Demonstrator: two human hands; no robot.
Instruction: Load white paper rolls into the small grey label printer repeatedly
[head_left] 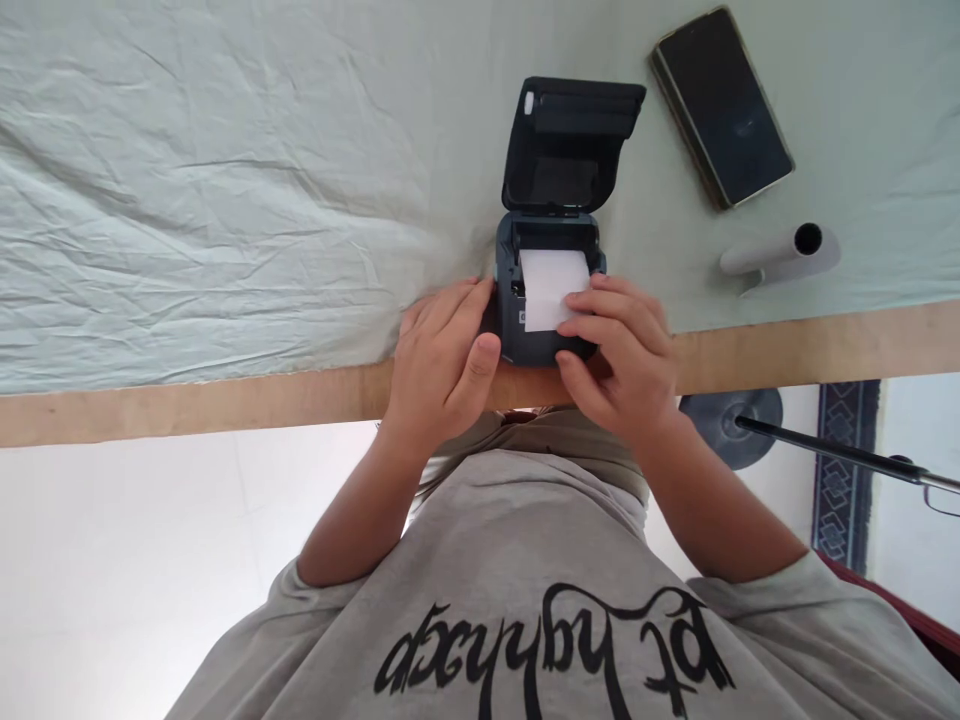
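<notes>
A small dark receipt printer (pixel 512 345) stands at the table's front edge with its lid (pixel 562 150) raised. White paper (pixel 555 285) lies in its bay, the loose end over the front part. My right hand (pixel 626 345) curls in from the right, fingertips pressing the paper's right edge and thumb at the printer's front. On the other side, my left hand (pixel 442 355) rests with fingers stretched out against the printer's left wall, thumb apart near its front left corner. Nothing shows between the left fingers.
A smartphone (pixel 724 105) lies at the back right on the pale green cloth (pixel 225 180). Closer in is a partly unrolled paper roll with a dark core (pixel 808 238). Along the front runs a wooden table edge (pixel 187 402). Below at right stands a round base with a pole (pixel 825 452).
</notes>
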